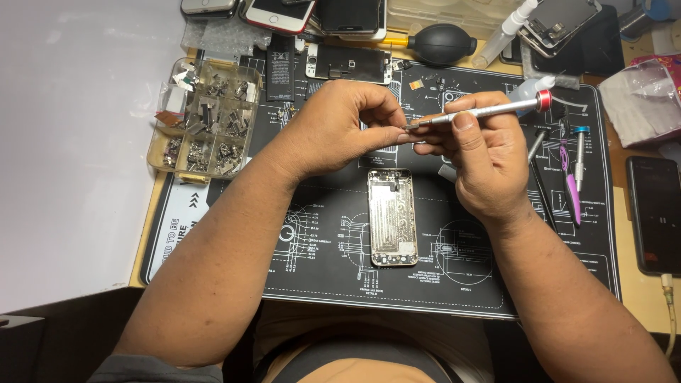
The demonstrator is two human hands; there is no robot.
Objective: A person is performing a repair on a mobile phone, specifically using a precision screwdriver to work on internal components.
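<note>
Both hands raised over opened phone (pixel 391 217): right hand (pixel 482 159) gripping screwdriver (pixel 482 111), left hand (pixel 340 128) pinching its tip; probably seating a screw, needs steady alignment.

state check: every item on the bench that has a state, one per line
left hand: fingertips pinched at the screwdriver tip
right hand: gripping the screwdriver
screwdriver: held level above the mat
phone housing: opened, flat on mat
parts box: lid off
black phone: screen dark, cable attached
</note>
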